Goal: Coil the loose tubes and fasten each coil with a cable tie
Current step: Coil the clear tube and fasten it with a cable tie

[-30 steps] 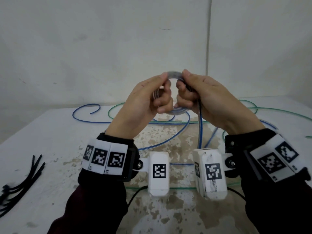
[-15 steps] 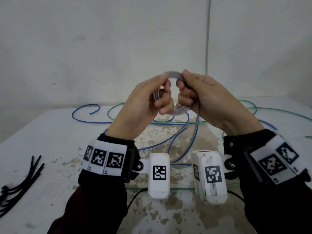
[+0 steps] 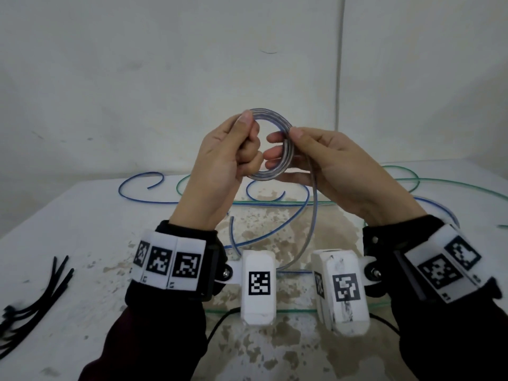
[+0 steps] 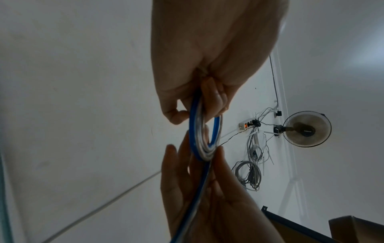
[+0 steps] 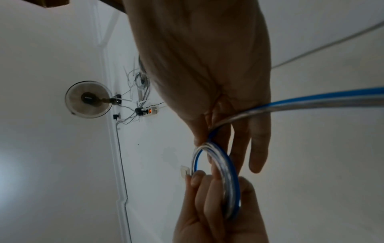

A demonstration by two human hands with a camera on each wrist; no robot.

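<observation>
Fingers of the left hand [image 3: 220,166] curl round the coil [image 3: 286,149], keeping its loops together; right hand [image 3: 338,166] pinches its other side, guiding the tail.

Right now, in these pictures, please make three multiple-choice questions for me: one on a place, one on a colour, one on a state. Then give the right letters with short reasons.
1. Where does the bundle of black cable ties lie?
A. at the table's left edge
B. under the right wrist
C. inside the coil

2. Which colour is the stripe on the clear tube coil held in the hands?
A. red
B. blue
C. yellow

3. What is the state of this coil?
A. fastened with a tie
B. lying flat on the white stained table
C. held up by both hands, unfastened, its tail hanging down

Key: 1 A, the ties rest far left in the head view. 2 B, both wrist views show a blue stripe. 3 C, the left hand and right hand grip the loops; no tie is on them.
</observation>
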